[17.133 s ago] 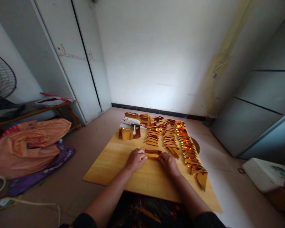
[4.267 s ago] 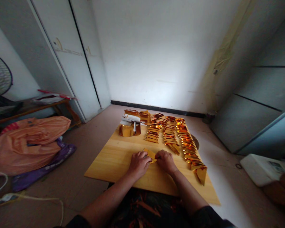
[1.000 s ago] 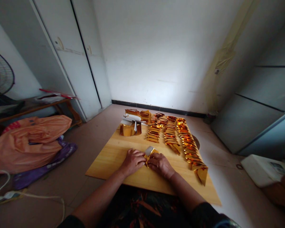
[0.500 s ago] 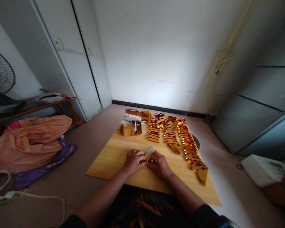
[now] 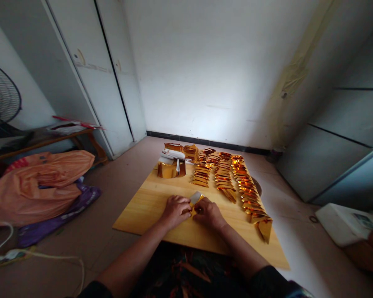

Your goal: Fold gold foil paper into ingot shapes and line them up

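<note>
Between my hands, a small sheet of gold foil paper (image 5: 196,198) with a pale underside lies partly folded on the wooden board (image 5: 143,207). My left hand (image 5: 176,210) is closed on the sheet's left edge, its fingers bent. On the right edge, my right hand (image 5: 209,212) pinches the paper with curled fingers. My fingers hide much of the sheet's lower part. Beyond my hands stands a curled stack of gold foil paper (image 5: 167,170). Overlapping rows of folded gold foil pieces (image 5: 200,175) run along the board's right half.
A white packet (image 5: 174,153) lies behind the curled stack. Left on the floor are an orange bag (image 5: 49,174), a purple bag (image 5: 65,211) and a cable (image 5: 49,255). A white box (image 5: 342,223) sits at the right; cabinets (image 5: 112,74) and a wall stand behind.
My right hand's fingers have curled and shifted slightly at the paper's right edge. My left hand stays in nearly the same place.
</note>
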Demonstrator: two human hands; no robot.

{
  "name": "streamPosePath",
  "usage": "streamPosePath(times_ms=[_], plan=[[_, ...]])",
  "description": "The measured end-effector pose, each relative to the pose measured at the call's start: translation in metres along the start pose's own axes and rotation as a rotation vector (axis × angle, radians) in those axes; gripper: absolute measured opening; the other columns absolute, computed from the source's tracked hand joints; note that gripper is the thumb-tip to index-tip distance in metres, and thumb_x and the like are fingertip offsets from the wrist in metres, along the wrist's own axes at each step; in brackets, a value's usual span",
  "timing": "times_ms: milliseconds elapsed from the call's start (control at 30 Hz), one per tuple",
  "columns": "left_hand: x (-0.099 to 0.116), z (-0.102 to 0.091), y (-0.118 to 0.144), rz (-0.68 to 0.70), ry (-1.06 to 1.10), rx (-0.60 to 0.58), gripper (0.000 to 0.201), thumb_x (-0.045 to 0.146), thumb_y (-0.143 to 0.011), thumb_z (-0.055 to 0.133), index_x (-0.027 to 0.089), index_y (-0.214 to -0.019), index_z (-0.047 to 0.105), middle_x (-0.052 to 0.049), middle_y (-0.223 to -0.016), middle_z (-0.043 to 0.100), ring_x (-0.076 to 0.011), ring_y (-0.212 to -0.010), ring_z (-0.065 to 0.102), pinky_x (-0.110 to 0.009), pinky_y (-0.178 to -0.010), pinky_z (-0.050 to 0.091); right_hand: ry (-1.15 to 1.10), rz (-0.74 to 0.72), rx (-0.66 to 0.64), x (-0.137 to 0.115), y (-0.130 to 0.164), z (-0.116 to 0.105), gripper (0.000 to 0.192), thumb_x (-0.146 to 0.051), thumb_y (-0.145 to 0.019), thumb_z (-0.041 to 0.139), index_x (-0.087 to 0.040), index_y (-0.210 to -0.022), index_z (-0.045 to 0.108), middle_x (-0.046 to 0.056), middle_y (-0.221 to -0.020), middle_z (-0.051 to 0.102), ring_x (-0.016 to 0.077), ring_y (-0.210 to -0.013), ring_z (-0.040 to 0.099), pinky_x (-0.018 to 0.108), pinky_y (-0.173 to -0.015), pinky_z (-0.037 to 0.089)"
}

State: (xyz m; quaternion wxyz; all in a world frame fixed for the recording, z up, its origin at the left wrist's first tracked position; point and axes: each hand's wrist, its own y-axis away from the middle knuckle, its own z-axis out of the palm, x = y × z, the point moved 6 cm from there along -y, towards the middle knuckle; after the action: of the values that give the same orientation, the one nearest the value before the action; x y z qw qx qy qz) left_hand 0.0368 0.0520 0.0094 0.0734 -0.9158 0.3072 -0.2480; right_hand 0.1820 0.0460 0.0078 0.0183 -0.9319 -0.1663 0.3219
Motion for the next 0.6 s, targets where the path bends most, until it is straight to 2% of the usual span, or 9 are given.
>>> streamPosePath(times_ms=[100,200,300,400,500,600], plan=[[-0.001,0.001,0.0,-0.007,0.003,-0.004,0.009,0.029,-0.075,0.068,0.029,-0.084,0.071,0.001,-0.109,0.068,-0.02,-0.103,0.056,-0.038,-0.093,0.034,0.039,0.047,-0.005,0.004,-0.003,0.001,0.015,-0.015,-0.064,0.069,-0.02,-0.077,0.067,0.0,-0.085,0.059,0.0119,-0.071,0.056,0.022,-0.066,0.042],[-0.002,0.001,0.0,-0.015,0.009,-0.015,0.011,0.029,-0.075,0.068,0.029,-0.085,0.071,0.001,-0.11,0.067,-0.0201,-0.104,0.056,-0.039,-0.094,0.034,0.003,0.058,0.025,0.013,-0.005,-0.003,0.016,-0.008,-0.069,0.06,-0.02,-0.076,0.067,0.001,-0.084,0.059,0.0117,-0.072,0.058,0.021,-0.068,0.043],[-0.002,0.002,0.001,-0.008,0.014,-0.013,0.012,0.028,-0.075,0.067,0.029,-0.087,0.071,0.001,-0.111,0.067,-0.02,-0.104,0.056,-0.039,-0.095,0.034,-0.018,-0.078,0.08,0.013,-0.001,-0.009,0.017,-0.009,-0.077,0.056,-0.02,-0.08,0.068,0.003,-0.088,0.061,0.0141,-0.081,0.059,0.023,-0.075,0.045],[-0.003,0.003,0.001,-0.005,0.015,-0.006,0.013,0.027,-0.076,0.066,0.03,-0.088,0.071,0.001,-0.111,0.067,-0.02,-0.104,0.056,-0.04,-0.094,0.034,0.04,-0.193,0.119,0.008,0.008,-0.012,0.017,-0.019,-0.08,0.061,-0.022,-0.095,0.067,0.007,-0.106,0.062,0.0192,-0.096,0.056,0.03,-0.083,0.044],[-0.003,0.004,0.001,-0.003,0.016,-0.005,0.014,0.026,-0.076,0.065,0.029,-0.089,0.071,0.001,-0.111,0.067,-0.02,-0.103,0.056,-0.04,-0.095,0.034,0.174,-0.078,0.183,0.015,0.013,-0.016,0.034,-0.025,-0.079,0.063,-0.023,-0.113,0.06,0.01,-0.117,0.059,0.0242,-0.103,0.053,0.036,-0.087,0.043],[-0.003,0.003,0.001,-0.002,0.018,-0.009,0.015,0.027,-0.077,0.065,0.029,-0.09,0.07,0.001,-0.111,0.067,-0.0203,-0.104,0.056,-0.04,-0.095,0.034,0.217,0.022,0.205,0.023,0.011,-0.019,0.039,-0.027,-0.08,0.062,-0.021,-0.118,0.057,0.012,-0.109,0.063,0.0252,-0.102,0.054,0.036,-0.088,0.042]])
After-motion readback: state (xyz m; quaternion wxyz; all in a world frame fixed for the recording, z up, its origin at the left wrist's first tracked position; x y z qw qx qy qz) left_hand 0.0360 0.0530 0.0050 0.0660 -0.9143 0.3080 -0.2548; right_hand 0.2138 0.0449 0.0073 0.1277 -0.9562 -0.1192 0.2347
